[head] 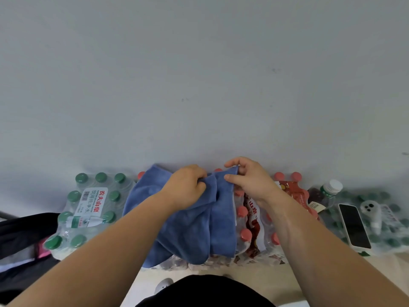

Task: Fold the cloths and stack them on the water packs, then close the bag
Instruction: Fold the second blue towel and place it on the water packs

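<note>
Cloth [194, 229], blue and plush, lies draped over the red-capped pack [252, 220], its far edge bunched in the left hand [186, 187] and pinched by the right hand [250, 182]; each grip is clamped on it. It looks light, soft and floppy, so edges and corners should be the surest holds. The green-capped pack [88, 209] reads "农夫山泉 饮用纯净水"; the red label shows "山泉".

I read 农夫山泉 in red with 饮用纯净水 in dark characters beside it on the green-cap pack [91, 204], and only 山泉 in red on the red-cap pack [251, 212]; all the smaller print is too blurred.
</note>
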